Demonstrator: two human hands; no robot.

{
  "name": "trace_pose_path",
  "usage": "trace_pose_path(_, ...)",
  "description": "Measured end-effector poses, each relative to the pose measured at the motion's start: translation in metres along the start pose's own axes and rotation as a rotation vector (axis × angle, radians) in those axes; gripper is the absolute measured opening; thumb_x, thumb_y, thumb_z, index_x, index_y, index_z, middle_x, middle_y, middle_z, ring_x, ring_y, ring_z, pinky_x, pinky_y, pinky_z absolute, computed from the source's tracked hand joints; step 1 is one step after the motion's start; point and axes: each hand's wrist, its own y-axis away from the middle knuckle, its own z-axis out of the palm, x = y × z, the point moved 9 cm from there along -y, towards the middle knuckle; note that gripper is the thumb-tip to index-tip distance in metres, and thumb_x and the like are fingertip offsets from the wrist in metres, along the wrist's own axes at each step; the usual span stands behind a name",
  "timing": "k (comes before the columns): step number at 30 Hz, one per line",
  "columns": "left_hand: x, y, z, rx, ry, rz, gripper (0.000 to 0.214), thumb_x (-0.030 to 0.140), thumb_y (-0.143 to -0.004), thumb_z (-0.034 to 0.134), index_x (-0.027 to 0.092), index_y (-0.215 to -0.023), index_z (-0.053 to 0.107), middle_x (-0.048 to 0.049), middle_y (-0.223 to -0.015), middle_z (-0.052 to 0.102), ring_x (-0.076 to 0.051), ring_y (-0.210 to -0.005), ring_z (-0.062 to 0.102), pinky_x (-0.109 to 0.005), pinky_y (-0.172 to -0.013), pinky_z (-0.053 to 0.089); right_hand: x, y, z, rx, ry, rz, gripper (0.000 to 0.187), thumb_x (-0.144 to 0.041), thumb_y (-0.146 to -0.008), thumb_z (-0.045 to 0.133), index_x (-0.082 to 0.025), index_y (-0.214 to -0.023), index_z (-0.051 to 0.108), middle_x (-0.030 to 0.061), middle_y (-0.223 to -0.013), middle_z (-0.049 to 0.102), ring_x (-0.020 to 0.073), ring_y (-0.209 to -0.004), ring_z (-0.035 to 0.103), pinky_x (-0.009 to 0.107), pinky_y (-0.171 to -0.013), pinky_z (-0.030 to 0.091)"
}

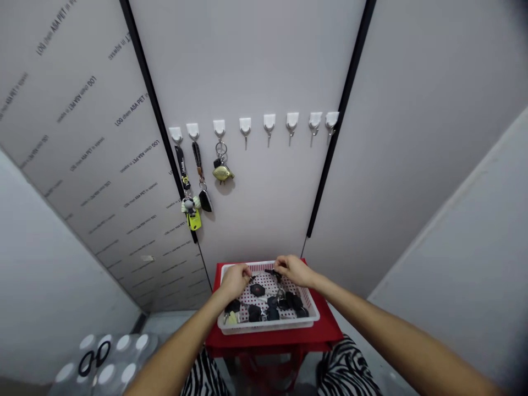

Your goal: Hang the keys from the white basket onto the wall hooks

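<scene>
A white plastic basket (268, 326) lined with dotted cloth holds several dark key fobs and keychains. Over its back left part, my left hand (236, 281) is closed, its fingertips pinched around something too small to make out. A black-capped key fob with a reddish mark (258, 290) lies just below those fingers. At the back right, my right hand (293, 269) pinches a dark keychain (273, 273) at the basket's rim. More dark key fobs (293, 301) lie toward the front right, and a pale yellow piece (232, 317) is in the front left corner.
The basket stands on a red bag-like support (325, 324). A row of white adhesive hooks (269, 121) runs along the wall; keychains, one with a gold-green charm (223, 173), hang from the left three. Black-handled scissors (94, 358) lie on white-capped bottles (106, 375) at lower left.
</scene>
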Motion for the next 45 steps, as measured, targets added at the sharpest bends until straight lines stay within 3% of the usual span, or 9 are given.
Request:
trace_pose_path(8, 0.010, -0.006, -0.022, 0.043, 0.134, 0.022, 0.011, 0.012, -0.057, 0.044, 0.014, -0.061, 0.054, 0.0022, -0.055, 0.051, -0.007, -0.052, 0.043, -0.017, -0.050, 0.032, -0.002, -0.001, -0.004, 0.005, -0.053, 0.031, 0.018, -0.019, -0.063, 0.038, -0.012, -0.064, 0.055, 0.0012, -0.055, 0.054, 0.0082, -0.049, 0.044, 0.017, -0.047, 0.031)
trace_pose_path(14, 0.021, -0.010, -0.037, 0.001, 0.329, -0.020, 0.008, 0.013, -0.055, 0.044, 0.012, -0.057, 0.052, 0.0036, -0.049, 0.047, -0.006, -0.045, 0.040, -0.018, -0.048, 0.032, -0.015, -0.003, -0.007, 0.041, -0.033, 0.013, 0.020, -0.022, -0.063, 0.041, -0.012, -0.066, 0.058, 0.0022, -0.056, 0.057, 0.0093, -0.049, 0.046, 0.019, -0.048, 0.032)
trace_pose_path(19, 0.030, -0.014, -0.047, 0.006, 0.513, -0.023, 0.004, 0.012, -0.054, 0.046, 0.011, -0.055, 0.049, 0.0048, -0.047, 0.045, -0.005, -0.045, 0.039, -0.017, -0.047, 0.032, -0.034, -0.013, -0.013, 0.103, -0.320, -0.016, 0.024, -0.025, -0.062, 0.043, -0.013, -0.077, 0.057, 0.0034, -0.072, 0.059, 0.0110, -0.061, 0.050, 0.021, -0.059, 0.037)
trace_pose_path(24, 0.045, -0.021, -0.068, 0.035, 0.611, -0.017, 0.002, 0.010, -0.054, 0.046, 0.011, -0.055, 0.048, 0.0062, -0.044, 0.042, -0.003, -0.041, 0.035, -0.016, -0.043, 0.030, -0.050, -0.026, -0.022, 0.128, -0.578, -0.004, 0.019, -0.024, -0.062, 0.043, -0.011, -0.067, 0.056, 0.0013, -0.059, 0.056, 0.0082, -0.052, 0.047, 0.020, -0.053, 0.038)
trace_pose_path(29, 0.072, -0.028, -0.119, 0.176, 0.584, 0.042, 0.003, 0.008, -0.055, 0.045, 0.011, -0.056, 0.048, 0.0067, -0.042, 0.040, -0.003, -0.039, 0.034, -0.016, -0.041, 0.028, -0.072, -0.043, -0.062, 0.233, -0.678, -0.022, 0.018, -0.027, -0.060, 0.045, -0.012, -0.065, 0.053, -0.0017, -0.051, 0.049, 0.0049, -0.044, 0.041, 0.018, -0.044, 0.034)
trace_pose_path(33, 0.100, -0.035, -0.170, 0.319, 0.565, 0.138, 0.006, 0.009, -0.057, 0.047, 0.011, -0.061, 0.050, 0.0049, -0.047, 0.045, -0.003, -0.043, 0.038, -0.017, -0.046, 0.033, -0.100, -0.057, -0.113, 0.353, -0.755, -0.069, 0.013, -0.024, -0.060, 0.045, -0.012, -0.058, 0.049, -0.0024, -0.050, 0.047, 0.0034, -0.042, 0.040, 0.016, -0.042, 0.032)
trace_pose_path(38, 0.136, -0.039, -0.232, 0.572, 0.438, 0.266, 0.020, 0.006, -0.058, 0.046, 0.010, -0.076, 0.053, -0.0034, -0.071, 0.056, -0.007, -0.062, 0.049, -0.019, -0.062, 0.039, -0.132, -0.074, -0.177, 0.510, -0.821, -0.125, 0.008, -0.019, -0.061, 0.043, -0.013, -0.059, 0.047, -0.0026, -0.051, 0.049, 0.0025, -0.041, 0.041, 0.014, -0.040, 0.033)
trace_pose_path(41, 0.154, -0.041, -0.253, 0.639, 0.329, 0.278, 0.028, 0.006, -0.060, 0.044, 0.009, -0.087, 0.052, -0.0058, -0.080, 0.057, -0.009, -0.069, 0.050, -0.021, -0.066, 0.039, -0.143, -0.082, -0.207, 0.595, -0.837, -0.122, 0.007, -0.019, -0.062, 0.043, -0.013, -0.060, 0.046, -0.0020, -0.053, 0.050, 0.0024, -0.041, 0.042, 0.013, -0.039, 0.033)
trace_pose_path(45, 0.170, -0.044, -0.263, 0.638, 0.221, 0.271, 0.031, 0.008, -0.060, 0.044, 0.012, -0.090, 0.052, -0.0052, -0.085, 0.057, -0.010, -0.073, 0.050, -0.022, -0.070, 0.038, -0.144, -0.090, -0.229, 0.680, -0.824, -0.077, 0.007, -0.019, -0.063, 0.044, -0.013, -0.060, 0.047, -0.0003, -0.056, 0.052, 0.0025, -0.041, 0.042, 0.013, -0.038, 0.034)
